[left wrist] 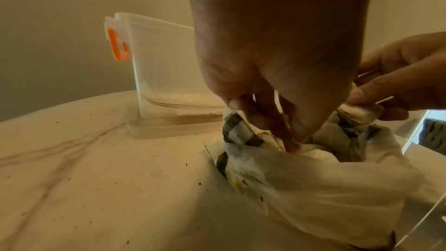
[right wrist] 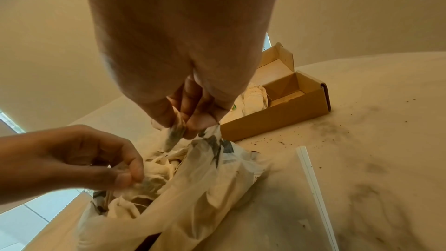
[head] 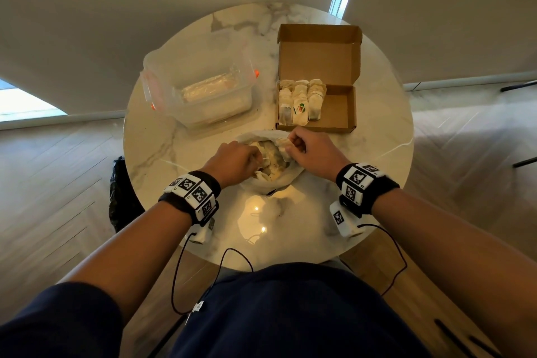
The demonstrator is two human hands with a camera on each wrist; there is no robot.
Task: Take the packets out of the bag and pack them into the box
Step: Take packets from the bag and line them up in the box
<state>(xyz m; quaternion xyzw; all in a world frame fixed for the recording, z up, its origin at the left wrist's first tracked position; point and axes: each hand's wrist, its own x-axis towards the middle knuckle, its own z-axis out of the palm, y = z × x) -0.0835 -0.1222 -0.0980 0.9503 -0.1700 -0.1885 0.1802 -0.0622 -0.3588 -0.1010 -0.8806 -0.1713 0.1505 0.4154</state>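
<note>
A crumpled white plastic bag (head: 279, 177) lies open on the marble table, with pale tea-bag packets (right wrist: 159, 171) heaped inside. My left hand (head: 255, 158) reaches into its mouth and pinches one packet (right wrist: 147, 184) between thumb and forefinger. My right hand (head: 293, 145) grips the bag's far rim (right wrist: 212, 136) in curled fingers and holds it up. Just beyond the right hand stands the open cardboard box (head: 338, 109), lid back. Several packets (head: 300, 102) stand in rows in its left part; its right part is bare.
A clear plastic container (head: 200, 87) with orange clips stands at the back left, with a wrapped pale item inside. Dark crumbs speckle the table (left wrist: 96, 178) around the bag. A black bag (head: 122, 192) hangs beside the table's left edge.
</note>
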